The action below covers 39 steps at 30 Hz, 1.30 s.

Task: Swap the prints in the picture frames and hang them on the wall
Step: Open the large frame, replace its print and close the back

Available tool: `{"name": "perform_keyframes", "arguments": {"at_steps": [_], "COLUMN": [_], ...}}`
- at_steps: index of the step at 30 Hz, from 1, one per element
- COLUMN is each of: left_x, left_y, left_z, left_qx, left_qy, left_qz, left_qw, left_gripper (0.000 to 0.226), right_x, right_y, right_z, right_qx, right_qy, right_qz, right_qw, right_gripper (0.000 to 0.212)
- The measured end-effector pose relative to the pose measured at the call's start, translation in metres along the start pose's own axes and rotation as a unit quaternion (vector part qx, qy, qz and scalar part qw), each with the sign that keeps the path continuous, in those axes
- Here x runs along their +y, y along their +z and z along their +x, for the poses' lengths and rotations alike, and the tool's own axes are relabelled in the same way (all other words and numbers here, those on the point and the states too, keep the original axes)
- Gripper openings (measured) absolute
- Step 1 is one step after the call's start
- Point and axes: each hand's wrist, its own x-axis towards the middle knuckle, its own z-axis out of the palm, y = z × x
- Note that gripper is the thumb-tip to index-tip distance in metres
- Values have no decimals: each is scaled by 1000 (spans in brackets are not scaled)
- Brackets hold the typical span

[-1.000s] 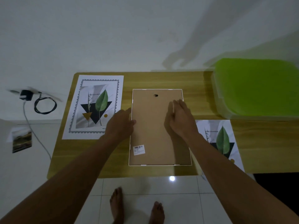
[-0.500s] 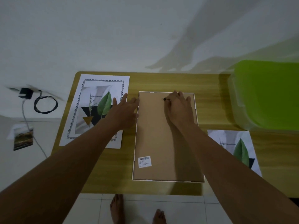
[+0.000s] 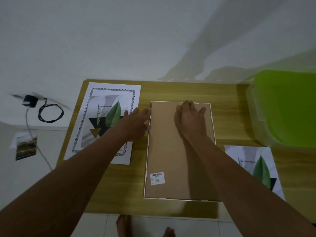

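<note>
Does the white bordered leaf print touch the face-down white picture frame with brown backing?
Apart: the head view shows wooden table between the leaf print and the picture frame.

I see a light-brown rectangular wooden table [image 3: 171, 91] with its far edge against a pale wall. Flat on it from left to right lie a white paper print of a green leaf inside a dark patterned border [image 3: 109, 100], a white-edged picture frame turned face down with its brown backing board up [image 3: 171, 159], and a second, borderless leaf print [image 3: 248, 161]. A translucent plastic box with a lime-green lid [image 3: 287, 106] sits at the far right, behind that second print.
</note>
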Motion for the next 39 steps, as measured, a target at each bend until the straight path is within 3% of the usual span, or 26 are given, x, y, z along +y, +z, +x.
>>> {"name": "perform_keyframes", "arguments": {"at_steps": [11, 14, 16, 18, 21, 24, 29, 36, 39], "left_x": [7, 12, 16, 20, 25, 29, 28, 34, 34], "left_y": [-6, -11, -14, -16, -16, -13, -4, 2, 1], "left_z": [2, 2, -1, -4, -7, -13, -16, -21, -24], "left_qx": [-19, 64, 154, 209, 169, 116, 117, 114, 119], "left_qy": [-7, 19, 23, -9, -57, -65, -73, -83, -97], "left_qz": [39, 41, -85, -264, -408, -522, -572, -582, -591], "left_qw": [999, 997, 984, 942, 896, 843, 809, 801, 792], "left_gripper": [68, 61, 52, 45, 28, 36, 47, 56, 57], "right_x": [2, -1, -1, 0, 2, 6, 24, 48, 50], "right_y": [-8, -21, -27, -31, -32, -32, -39, -50, -56], "right_z": [3, 8, 10, 10, 11, 8, -8, -41, -52], "right_qx": [24, -8, -16, -18, -24, -14, 21, 20, 26], "right_qy": [-4, -7, 5, 9, 14, 10, -8, 82, 129], "right_qz": [62, 58, 68, 76, 100, 119, 90, 179, 219], "right_qw": [998, 998, 998, 997, 995, 993, 996, 980, 967], "right_gripper": [37, 44, 46, 45, 40, 32, 23, 63, 69]}}
